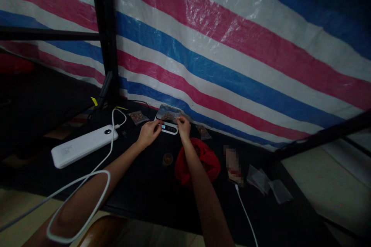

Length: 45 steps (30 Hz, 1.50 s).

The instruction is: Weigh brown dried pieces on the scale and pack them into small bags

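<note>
A small white digital scale stands on the dark table near the striped tarp. A clear packet with brownish contents lies on its platform. My left hand rests at the scale's front left edge, fingers curled and pinched by the display. At the front right corner my right hand pinches the edge of the packet. Whether the left fingers grip anything is hard to make out in the dim light.
A white power bank with a looping white cable lies left. Small filled packets, a red plastic bag, a small round lid, a phone and empty clear bags lie around. A black frame post rises behind.
</note>
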Tool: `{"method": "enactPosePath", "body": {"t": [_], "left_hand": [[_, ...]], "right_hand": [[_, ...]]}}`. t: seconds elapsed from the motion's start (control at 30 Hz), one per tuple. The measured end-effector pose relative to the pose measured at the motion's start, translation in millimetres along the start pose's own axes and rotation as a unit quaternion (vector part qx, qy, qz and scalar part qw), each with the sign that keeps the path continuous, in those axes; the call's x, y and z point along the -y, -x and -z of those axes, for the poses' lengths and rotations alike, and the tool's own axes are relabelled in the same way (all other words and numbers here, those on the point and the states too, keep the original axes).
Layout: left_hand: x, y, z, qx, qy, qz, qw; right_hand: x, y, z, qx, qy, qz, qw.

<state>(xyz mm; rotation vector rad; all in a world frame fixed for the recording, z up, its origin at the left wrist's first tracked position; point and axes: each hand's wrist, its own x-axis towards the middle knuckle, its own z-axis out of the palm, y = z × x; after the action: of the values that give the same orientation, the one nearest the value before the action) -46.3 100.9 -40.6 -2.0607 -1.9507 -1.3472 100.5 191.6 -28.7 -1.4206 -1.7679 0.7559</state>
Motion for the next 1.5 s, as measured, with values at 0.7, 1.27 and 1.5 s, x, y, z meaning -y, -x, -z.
{"method": "enactPosePath", "body": {"t": [0.7,1.27,1.5], "left_hand": [[-16,8,-30.3,0.224,0.386,0.053,0.893],[-25,5,-22.1,0.085,0.399,0.139,0.902],[-26,7,-14.7,0.038,0.361,0.14,0.921]], "right_hand": [[-12,74,37,-0.03,-0.17,0.112,0.979],[-16,70,43,-0.04,-0.166,0.097,0.981],[-20,67,40,-0.002,-0.12,0.082,0.989]]}}
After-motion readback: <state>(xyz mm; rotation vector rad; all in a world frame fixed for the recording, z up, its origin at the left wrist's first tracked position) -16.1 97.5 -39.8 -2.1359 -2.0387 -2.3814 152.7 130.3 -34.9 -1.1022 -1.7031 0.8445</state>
